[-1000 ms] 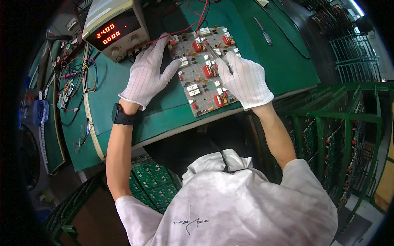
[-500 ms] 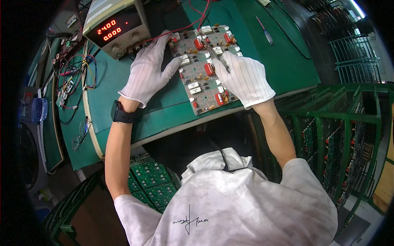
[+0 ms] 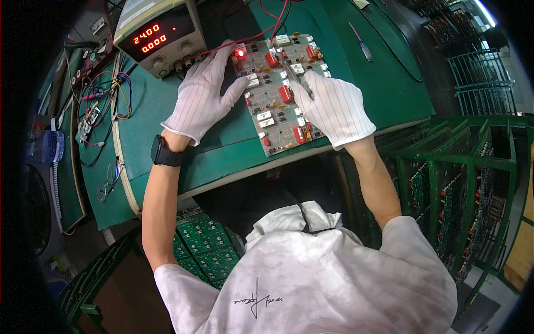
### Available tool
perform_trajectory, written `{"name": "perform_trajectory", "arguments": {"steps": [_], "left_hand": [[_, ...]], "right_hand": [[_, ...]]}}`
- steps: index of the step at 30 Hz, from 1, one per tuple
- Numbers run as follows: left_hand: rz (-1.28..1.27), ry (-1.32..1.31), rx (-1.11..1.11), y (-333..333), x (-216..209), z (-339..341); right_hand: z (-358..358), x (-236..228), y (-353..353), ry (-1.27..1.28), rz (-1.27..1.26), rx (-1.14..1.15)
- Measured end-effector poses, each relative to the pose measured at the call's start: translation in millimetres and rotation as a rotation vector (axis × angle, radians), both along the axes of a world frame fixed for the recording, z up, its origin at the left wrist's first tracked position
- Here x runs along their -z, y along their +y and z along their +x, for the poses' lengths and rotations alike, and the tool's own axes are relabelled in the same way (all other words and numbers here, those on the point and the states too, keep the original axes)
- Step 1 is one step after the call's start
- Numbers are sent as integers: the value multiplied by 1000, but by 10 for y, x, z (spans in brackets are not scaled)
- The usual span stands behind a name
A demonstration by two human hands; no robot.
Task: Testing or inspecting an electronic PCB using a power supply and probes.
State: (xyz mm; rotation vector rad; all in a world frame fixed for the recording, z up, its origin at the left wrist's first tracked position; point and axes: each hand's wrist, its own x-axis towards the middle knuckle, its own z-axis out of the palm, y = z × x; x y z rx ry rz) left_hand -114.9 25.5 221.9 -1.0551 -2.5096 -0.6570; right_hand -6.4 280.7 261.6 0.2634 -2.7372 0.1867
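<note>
A grey circuit board panel [image 3: 272,103] lies on the green bench mat, covered with red, white and orange components. At its far left corner a small red light [image 3: 240,53] glows. My left hand [image 3: 203,92], in a white striped glove, rests open along the panel's left side, fingers stretched toward the power supply and thumb touching the edge. My gloved right hand [image 3: 334,106] is over the panel's right side, closed on metal tweezers [image 3: 291,73]. The tips point down among the components near a red part; their exact contact point cannot be made out.
A bench power supply [image 3: 161,42] with a lit red display stands beyond my left hand, its red lead [image 3: 245,40] running over the panel's far end. A screwdriver [image 3: 361,42] lies at right. Tangled wires [image 3: 105,106] are at left. Green racks [image 3: 461,161] hold boards at lower right.
The red light at the panel's far left corner has come on. The panel and both hands have shifted very slightly; the tweezers show more clearly now.
</note>
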Motion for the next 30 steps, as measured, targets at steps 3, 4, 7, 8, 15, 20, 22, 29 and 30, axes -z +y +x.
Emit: {"name": "perform_trajectory", "arguments": {"steps": [3, 4, 7, 8, 15, 20, 22, 29, 30], "left_hand": [[-7, 7, 6, -14, 6, -11], [-11, 3, 6, -10, -3, -8], [-11, 4, 5, -3, -3, -8], [-8, 10, 4, -3, 1, -9], [-4, 32, 5, -2, 21, -18], [-9, 0, 5, -12, 11, -14], [-13, 1, 5, -13, 14, -16], [-29, -13, -4, -9, 15, -20], [-29, -13, -4, -8, 27, -20]], "right_hand": [[8, -7, -19, 11, 13, -5], [11, -12, -20, 6, 19, -1], [5, -2, -22, 1, 3, -4], [5, -2, -25, 0, 4, -5], [9, 7, -25, 7, -13, 7], [14, -13, -42, -14, -8, 23], [15, -13, -41, 0, -10, 20], [11, 13, -23, 61, -2, -11], [9, -27, -34, -24, 2, 29]]}}
